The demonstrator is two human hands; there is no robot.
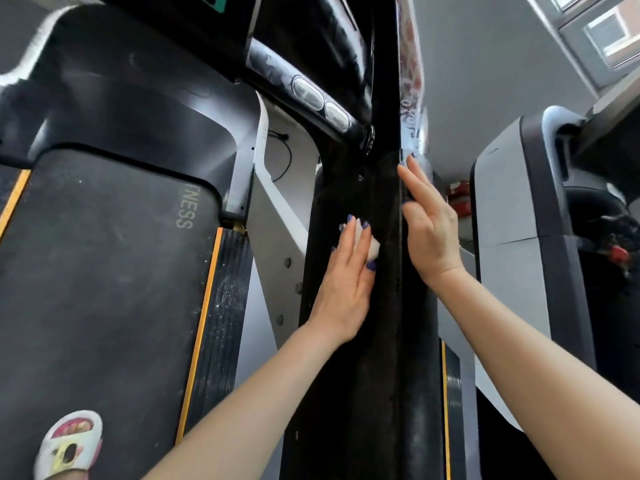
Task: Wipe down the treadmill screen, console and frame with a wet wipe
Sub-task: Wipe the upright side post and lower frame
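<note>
The treadmill upright (356,306) is black, dulled by a pale dusty film, and its side edge carries a glossy strip mottled red and white. The wet wipe (367,242) is white. The fingernails (371,266) on the left hand (346,282) are painted violet-blue. The running belt (104,289) is charcoal grey with pale grey lettering, bordered by orange-yellow stripes (199,330) and black ribbed side rails speckled with light dust. The sandal (67,445) is white with yellow marks. The neighbouring machine (512,271) is light grey trimmed in black.
</note>
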